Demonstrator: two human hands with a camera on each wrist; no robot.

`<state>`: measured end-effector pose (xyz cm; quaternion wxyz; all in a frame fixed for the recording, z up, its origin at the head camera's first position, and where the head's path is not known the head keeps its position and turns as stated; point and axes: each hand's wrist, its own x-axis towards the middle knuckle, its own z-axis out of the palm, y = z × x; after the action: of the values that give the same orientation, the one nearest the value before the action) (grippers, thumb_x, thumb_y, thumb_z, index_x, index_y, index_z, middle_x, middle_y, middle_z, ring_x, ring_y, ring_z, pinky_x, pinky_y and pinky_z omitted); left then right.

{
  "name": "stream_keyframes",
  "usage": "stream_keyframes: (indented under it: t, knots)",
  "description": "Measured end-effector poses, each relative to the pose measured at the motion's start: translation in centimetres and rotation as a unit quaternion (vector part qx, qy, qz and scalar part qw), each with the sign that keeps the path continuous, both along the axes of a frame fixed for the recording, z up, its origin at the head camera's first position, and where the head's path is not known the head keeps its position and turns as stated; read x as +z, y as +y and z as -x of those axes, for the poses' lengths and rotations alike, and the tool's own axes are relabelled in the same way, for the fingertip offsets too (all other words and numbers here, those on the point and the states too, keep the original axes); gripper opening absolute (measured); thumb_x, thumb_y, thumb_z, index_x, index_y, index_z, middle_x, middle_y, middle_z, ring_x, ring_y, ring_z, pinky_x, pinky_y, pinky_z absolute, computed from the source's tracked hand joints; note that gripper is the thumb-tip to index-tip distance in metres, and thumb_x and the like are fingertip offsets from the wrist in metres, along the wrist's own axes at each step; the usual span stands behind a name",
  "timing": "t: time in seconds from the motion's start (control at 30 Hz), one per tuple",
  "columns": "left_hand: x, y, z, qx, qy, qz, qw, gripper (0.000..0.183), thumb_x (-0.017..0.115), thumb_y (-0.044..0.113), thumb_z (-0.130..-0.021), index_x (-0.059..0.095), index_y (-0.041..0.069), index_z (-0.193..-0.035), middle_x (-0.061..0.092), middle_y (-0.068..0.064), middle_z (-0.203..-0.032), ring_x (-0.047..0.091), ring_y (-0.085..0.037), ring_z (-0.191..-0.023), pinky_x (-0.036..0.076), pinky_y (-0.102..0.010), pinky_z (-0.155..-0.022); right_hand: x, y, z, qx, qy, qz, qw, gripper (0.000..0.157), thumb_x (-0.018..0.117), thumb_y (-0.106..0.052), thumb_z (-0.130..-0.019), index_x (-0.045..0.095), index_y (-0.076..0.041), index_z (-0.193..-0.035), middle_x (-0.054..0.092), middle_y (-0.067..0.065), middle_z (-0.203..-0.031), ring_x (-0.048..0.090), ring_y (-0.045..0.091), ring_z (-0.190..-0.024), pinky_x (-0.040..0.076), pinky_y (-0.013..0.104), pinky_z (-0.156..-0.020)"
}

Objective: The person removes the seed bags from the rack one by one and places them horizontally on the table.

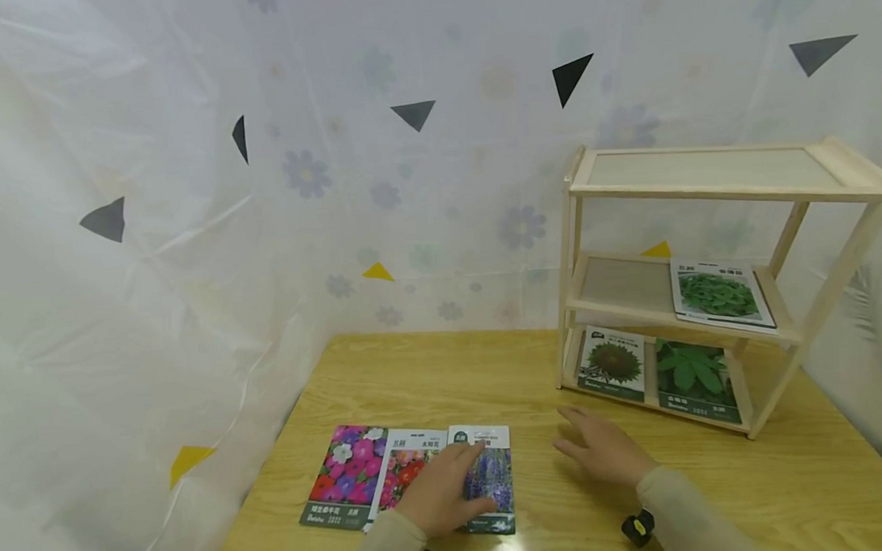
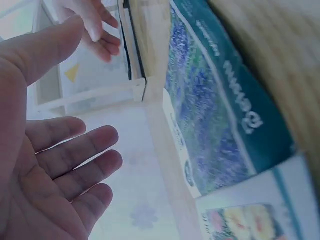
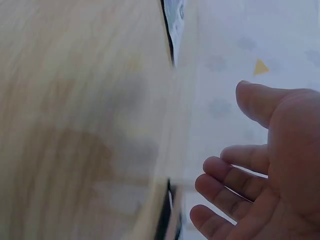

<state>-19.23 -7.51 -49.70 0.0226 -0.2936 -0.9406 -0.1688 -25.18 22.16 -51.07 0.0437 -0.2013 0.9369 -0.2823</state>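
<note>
My left hand (image 1: 443, 488) hovers over the seed packets at the table's front, fingers apart and holding nothing. Nearest to it is a packet with purple-blue flower spikes (image 1: 495, 476), which also fills the middle of the left wrist view (image 2: 200, 110). Partly hidden under that hand lies a packet with red and pink flowers (image 1: 406, 471). Left of this is a packet of magenta and white flowers (image 1: 349, 473). My right hand (image 1: 609, 446) is above the bare wood in front of the shelf, its fingers loosely extended and nothing in them.
A wooden three-level shelf (image 1: 715, 193) stands on the table's right. Its middle level carries a green-leaf packet (image 1: 720, 294). On the bottom level lie a sunflower packet (image 1: 612, 365) and another leafy packet (image 1: 696, 380). Patterned sheeting (image 1: 445, 186) hangs behind the table (image 1: 429, 365).
</note>
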Motion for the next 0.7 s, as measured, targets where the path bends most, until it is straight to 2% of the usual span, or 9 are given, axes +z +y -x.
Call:
stream_keyframes:
  t: [0.13, 0.27, 0.37, 0.47, 0.57, 0.7]
  knots:
    - [0.7, 0.5, 0.4, -0.023, 0.01, -0.003, 0.9997, 0.081, 0.06, 0.058, -0.078, 0.031, 0.018, -0.143, 0.047, -0.001, -0.13, 0.047, -0.017, -0.115, 0.044, -0.035, -0.092, 1.3, 2.7, -0.3, -0.01, 0.019, 0.007, 1.0, 0.069, 0.044, -0.055, -0.09, 0.036, -0.01, -0.14, 0.033, 0.02, -0.141, 0.032, 0.042, -0.125, 0.029, 0.059, -0.096]
    - [1.9, 1.0, 1.1, -0.049, 0.04, 0.005, 0.998, 0.081, 0.059, 0.057, -0.079, 0.031, 0.016, -0.143, 0.043, -0.002, -0.133, 0.045, -0.016, -0.118, 0.043, -0.032, -0.092, 3.1, 5.3, -0.5, -0.02, 0.073, 0.001, 0.997, 0.065, 0.047, -0.05, -0.091, 0.039, -0.005, -0.137, 0.037, 0.024, -0.135, 0.035, 0.045, -0.12, 0.033, 0.062, -0.09]
    - [3.2, 1.5, 1.7, -0.055, 0.064, 0.025, 0.9961, 0.082, 0.057, 0.058, -0.08, 0.029, 0.016, -0.144, 0.039, -0.003, -0.137, 0.042, -0.017, -0.121, 0.042, -0.032, -0.094, 5.1, 7.3, -0.7, -0.03, 0.118, -0.004, 0.993, 0.062, 0.051, -0.044, -0.091, 0.04, -0.002, -0.136, 0.04, 0.025, -0.131, 0.041, 0.046, -0.113, 0.036, 0.062, -0.085]
    - [4.7, 2.1, 2.4, -0.058, 0.1, 0.039, 0.9926, 0.082, 0.054, 0.06, -0.081, 0.028, 0.015, -0.144, 0.037, -0.006, -0.139, 0.041, -0.018, -0.122, 0.041, -0.032, -0.095, 7.1, 9.1, -0.9, -0.042, 0.183, -0.013, 0.982, 0.06, 0.056, -0.039, -0.09, 0.043, 0.0, -0.134, 0.044, 0.024, -0.127, 0.048, 0.042, -0.105, 0.041, 0.059, -0.079]
    - [6.2, 3.0, 3.1, -0.073, 0.14, 0.041, 0.9866, 0.081, 0.054, 0.059, -0.081, 0.03, 0.013, -0.143, 0.038, -0.007, -0.138, 0.039, -0.018, -0.123, 0.039, -0.031, -0.097, 8.9, 10.6, -1.0, -0.051, 0.245, -0.011, 0.968, 0.057, 0.063, -0.03, -0.087, 0.045, 0.002, -0.131, 0.048, 0.024, -0.121, 0.049, 0.042, -0.102, 0.039, 0.059, -0.078]
    - [8.4, 4.8, 4.3, -0.11, 0.194, 0.057, 0.9731, 0.082, 0.053, 0.058, -0.082, 0.029, 0.009, -0.143, 0.037, -0.007, -0.137, 0.038, -0.017, -0.124, 0.035, -0.028, -0.1, 10.6, 12.3, -1.0, -0.069, 0.287, -0.016, 0.955, 0.057, 0.065, -0.028, -0.086, 0.046, 0.003, -0.13, 0.048, 0.027, -0.12, 0.045, 0.045, -0.104, 0.036, 0.06, -0.079]
